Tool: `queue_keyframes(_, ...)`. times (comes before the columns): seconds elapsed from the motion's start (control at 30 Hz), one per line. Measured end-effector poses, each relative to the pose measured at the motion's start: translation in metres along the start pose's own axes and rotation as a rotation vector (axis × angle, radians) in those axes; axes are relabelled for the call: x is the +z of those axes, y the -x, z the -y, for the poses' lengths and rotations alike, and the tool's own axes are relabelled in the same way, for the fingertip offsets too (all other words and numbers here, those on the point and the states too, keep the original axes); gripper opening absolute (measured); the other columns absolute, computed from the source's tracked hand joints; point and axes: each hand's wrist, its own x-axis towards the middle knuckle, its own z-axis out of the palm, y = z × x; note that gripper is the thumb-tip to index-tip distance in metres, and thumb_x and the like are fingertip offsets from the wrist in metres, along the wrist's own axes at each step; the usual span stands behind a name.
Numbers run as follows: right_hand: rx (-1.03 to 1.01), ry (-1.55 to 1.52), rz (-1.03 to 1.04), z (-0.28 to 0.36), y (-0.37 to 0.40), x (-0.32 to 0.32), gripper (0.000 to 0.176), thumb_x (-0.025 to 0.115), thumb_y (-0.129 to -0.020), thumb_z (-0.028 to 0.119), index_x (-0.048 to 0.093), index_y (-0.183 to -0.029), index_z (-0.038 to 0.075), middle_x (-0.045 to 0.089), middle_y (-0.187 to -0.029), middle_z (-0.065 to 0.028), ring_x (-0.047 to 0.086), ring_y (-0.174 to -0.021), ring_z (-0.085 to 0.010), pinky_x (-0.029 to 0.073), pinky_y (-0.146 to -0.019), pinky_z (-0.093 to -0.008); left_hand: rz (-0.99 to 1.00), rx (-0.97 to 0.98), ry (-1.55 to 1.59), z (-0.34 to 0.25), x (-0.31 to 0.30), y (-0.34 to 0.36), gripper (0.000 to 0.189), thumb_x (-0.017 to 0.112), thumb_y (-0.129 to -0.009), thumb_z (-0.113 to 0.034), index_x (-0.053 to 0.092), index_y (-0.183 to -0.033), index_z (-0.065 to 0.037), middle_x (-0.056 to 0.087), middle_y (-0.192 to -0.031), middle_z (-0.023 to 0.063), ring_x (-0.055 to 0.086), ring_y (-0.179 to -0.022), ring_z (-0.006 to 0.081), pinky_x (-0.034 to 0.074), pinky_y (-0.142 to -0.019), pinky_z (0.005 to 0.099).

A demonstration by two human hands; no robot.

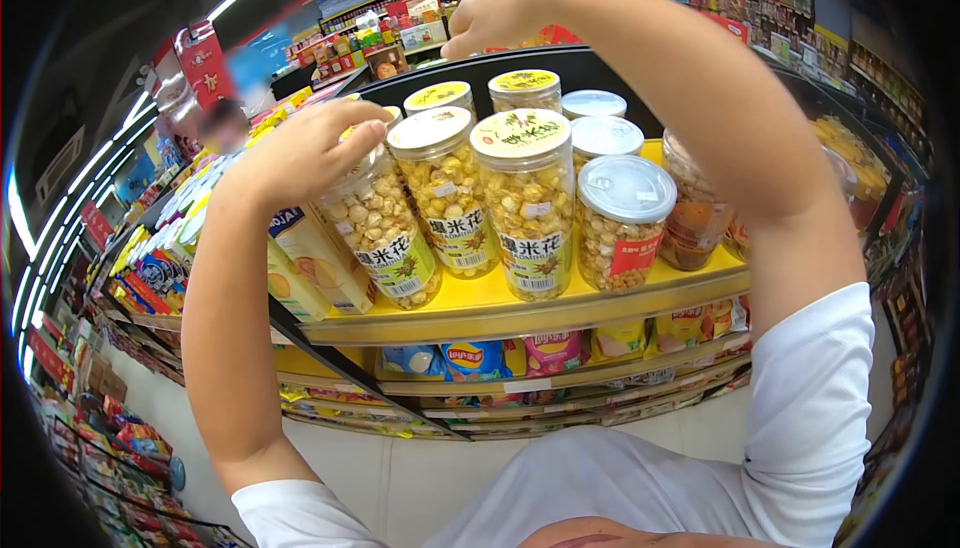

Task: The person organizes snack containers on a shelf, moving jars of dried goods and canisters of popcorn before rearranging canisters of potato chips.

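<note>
My left hand (315, 151) is closed over the top of the leftmost popcorn jar (388, 233), thumb at the front; the jar's lid is mostly hidden beneath it. Raised above the jars at the back, my right hand (508, 14) bends at the wrist, its fingers pointing left and turned away from view. Right of the held jar stand a second popcorn jar (447, 198) and a larger-looking one with a cream lid (526, 208). Next to them sits a shorter jar (625, 228) with a grey-white lid and red label. Several more lidded jars are behind.
The jars stand on a yellow shelf (480, 310). Yellow cartons (315, 258) lean beside them on the left. Bagged chips (475, 359) line the tier below. A black divider (400, 88) runs behind the jars. A blurred person (225, 126) is far left; stocked shelves surround the aisle.
</note>
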Motion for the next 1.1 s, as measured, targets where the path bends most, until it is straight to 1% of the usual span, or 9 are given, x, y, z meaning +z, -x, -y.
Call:
queue_keyframes(0.03, -0.011, 0.099, 0.025, -0.007, 0.001, -0.003, 0.058, 0.051, -0.104, 0.053, 0.068, -0.123, 0.001, 0.071, -0.106, -0.0177, 0.069, -0.091, -0.0277, 0.055, -0.082, -0.0437, -0.017, 0.030, 0.034, 0.002, 0.001, -0.007, 0.045, 0.046, -0.106, -0.034, 0.064, -0.131, -0.002, 0.068, -0.127, 0.0197, 0.063, -0.119, 0.0337, 0.049, -0.104, 0.0419)
queue_keyframes(0.07, 0.050, 0.016, -0.001, 0.001, 0.025, -0.009, 0.048, 0.060, -0.101, 0.044, 0.066, -0.121, 0.000, 0.070, -0.111, -0.0168, 0.068, -0.099, -0.0269, 0.054, -0.090, -0.0414, -0.033, 0.059, 0.071, 0.005, 0.002, -0.015, 0.046, 0.046, -0.105, -0.035, 0.065, -0.130, -0.001, 0.069, -0.126, 0.0203, 0.064, -0.119, 0.0346, 0.049, -0.103, 0.0428)
queue_keyframes(0.13, 0.039, 0.046, 0.186, 0.029, 0.092, -0.049, 0.045, 0.057, -0.100, 0.026, 0.059, -0.136, 0.000, 0.066, -0.132, -0.0202, 0.065, -0.118, -0.0319, 0.050, -0.103, -0.0417, -0.052, 0.082, 0.037, 0.007, 0.007, -0.032, 0.048, 0.042, -0.106, -0.034, 0.061, -0.135, 0.000, 0.068, -0.127, 0.0216, 0.064, -0.119, 0.0352, 0.049, -0.104, 0.0421)
queue_keyframes(0.27, 0.037, -0.042, 0.076, 0.033, 0.164, -0.049, 0.041, 0.060, -0.100, 0.029, 0.063, -0.131, 0.002, 0.067, -0.128, -0.0208, 0.065, -0.119, -0.0317, 0.049, -0.103, -0.0409, 0.112, 0.001, 0.007, 0.004, 0.010, -0.064, 0.047, 0.039, -0.110, -0.035, 0.063, -0.137, -0.004, 0.067, -0.134, 0.0167, 0.062, -0.125, 0.0298, 0.046, -0.109, 0.0390)
queue_keyframes(0.33, -0.002, -0.018, -0.003, 0.012, 0.183, -0.031, 0.044, 0.063, -0.099, 0.032, 0.062, -0.132, 0.004, 0.065, -0.132, -0.0217, 0.063, -0.122, -0.0312, 0.049, -0.105, -0.0411, 0.177, -0.027, -0.075, 0.000, 0.008, -0.071, 0.050, 0.037, -0.109, -0.036, 0.068, -0.131, -0.003, 0.070, -0.129, 0.0176, 0.065, -0.118, 0.0301, 0.048, -0.106, 0.0400)
queue_keyframes(0.47, -0.193, 0.061, -0.303, -0.013, 0.248, 0.018, 0.033, 0.068, -0.093, 0.022, 0.064, -0.118, 0.001, 0.067, -0.120, -0.0134, 0.064, -0.112, -0.0299, 0.050, -0.099, -0.0421, 0.125, -0.020, -0.080, 0.016, 0.016, -0.078, 0.051, 0.037, -0.109, -0.038, 0.068, -0.131, -0.004, 0.069, -0.130, 0.0178, 0.065, -0.119, 0.0302, 0.049, -0.106, 0.0403)
queue_keyframes(0.73, -0.313, -0.014, -0.260, 0.009, 0.291, 0.045, 0.034, 0.074, -0.081, 0.007, 0.064, -0.114, 0.002, 0.065, -0.128, -0.0163, 0.059, -0.123, -0.0376, 0.048, -0.105, -0.0461, -0.051, 0.078, 0.015, 0.003, 0.011, -0.034, 0.046, 0.043, -0.111, -0.034, 0.062, -0.138, -0.003, 0.068, -0.132, 0.0167, 0.065, -0.120, 0.0283, 0.049, -0.108, 0.0393)
queue_keyframes(0.83, -0.393, -0.140, -0.212, 0.018, 0.305, 0.052, 0.038, 0.076, -0.075, 0.007, 0.064, -0.111, 0.003, 0.063, -0.131, -0.0173, 0.058, -0.126, -0.0402, 0.048, -0.106, -0.0491, -0.088, -0.032, 0.030, -0.024, 0.013, 0.000, 0.040, 0.048, -0.110, -0.030, 0.064, -0.136, -0.005, 0.069, -0.128, 0.0160, 0.065, -0.119, 0.0281, 0.049, -0.106, 0.0413)
queue_keyframes(1.1, -0.591, -0.399, -0.301, 0.029, 0.328, 0.124, 0.032, 0.077, -0.078, 0.011, 0.065, -0.107, 0.004, 0.069, -0.118, -0.0130, 0.065, -0.110, -0.0342, 0.054, -0.093, -0.0441, -0.046, -0.169, -0.080, -0.047, 0.025, 0.024, 0.041, 0.048, -0.110, -0.031, 0.056, -0.147, -0.015, 0.060, -0.143, 0.0153, 0.059, -0.130, 0.0310, 0.047, -0.110, 0.0432)
